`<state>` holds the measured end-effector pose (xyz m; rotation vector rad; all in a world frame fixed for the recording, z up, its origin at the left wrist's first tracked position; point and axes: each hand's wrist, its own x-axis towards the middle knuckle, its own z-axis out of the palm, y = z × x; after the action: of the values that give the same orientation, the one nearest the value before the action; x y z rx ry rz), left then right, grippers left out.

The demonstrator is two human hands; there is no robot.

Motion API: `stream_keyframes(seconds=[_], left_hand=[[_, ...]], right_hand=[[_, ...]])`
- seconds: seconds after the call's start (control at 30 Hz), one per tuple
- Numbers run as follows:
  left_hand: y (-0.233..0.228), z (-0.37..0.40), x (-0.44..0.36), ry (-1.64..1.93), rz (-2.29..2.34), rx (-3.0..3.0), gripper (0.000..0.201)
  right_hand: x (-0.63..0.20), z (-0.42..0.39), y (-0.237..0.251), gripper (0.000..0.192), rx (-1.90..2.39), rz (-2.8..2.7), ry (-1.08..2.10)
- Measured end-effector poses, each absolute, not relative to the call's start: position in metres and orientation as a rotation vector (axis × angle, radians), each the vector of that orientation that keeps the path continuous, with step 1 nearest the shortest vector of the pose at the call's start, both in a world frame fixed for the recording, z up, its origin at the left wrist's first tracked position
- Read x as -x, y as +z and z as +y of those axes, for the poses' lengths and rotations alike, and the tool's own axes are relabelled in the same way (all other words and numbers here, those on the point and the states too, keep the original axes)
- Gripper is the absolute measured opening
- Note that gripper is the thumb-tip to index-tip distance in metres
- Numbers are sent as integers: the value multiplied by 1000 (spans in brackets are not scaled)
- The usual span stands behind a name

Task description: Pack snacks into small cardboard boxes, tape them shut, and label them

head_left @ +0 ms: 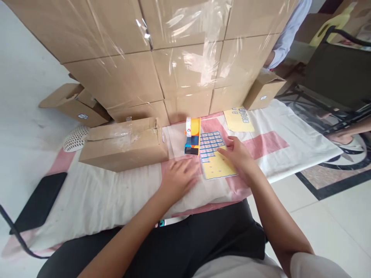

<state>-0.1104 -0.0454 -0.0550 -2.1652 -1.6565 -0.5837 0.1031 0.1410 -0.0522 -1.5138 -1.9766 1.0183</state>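
Observation:
A yellow sheet of blue stickers lies on a white and pink cloth in front of me. My right hand rests on the sheet's right side, its fingers at the sticker rows. My left hand lies flat on the cloth just left of the sheet, fingers spread, holding nothing. An orange and blue tape dispenser stands right behind the sheet's left corner. A taped cardboard box lies to the left of the dispenser.
A tall stack of plastic-wrapped cartons walls off the back. A second sticker sheet and a small box lie far right. A black pad sits at left. Another person's sleeve shows at top right.

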Motion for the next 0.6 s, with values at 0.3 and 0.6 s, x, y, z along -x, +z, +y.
stream_keyframes(seconds=[0.3,0.6], left_hand=[[-72,-43,95,-565,-1731,2448,31],[-8,-15,81,-990,-1563,2218,17]], right_hand=[[-85,144,-51,17,1172,-1961,1258],[-107,115,-31,33,788,-1905,1295]])
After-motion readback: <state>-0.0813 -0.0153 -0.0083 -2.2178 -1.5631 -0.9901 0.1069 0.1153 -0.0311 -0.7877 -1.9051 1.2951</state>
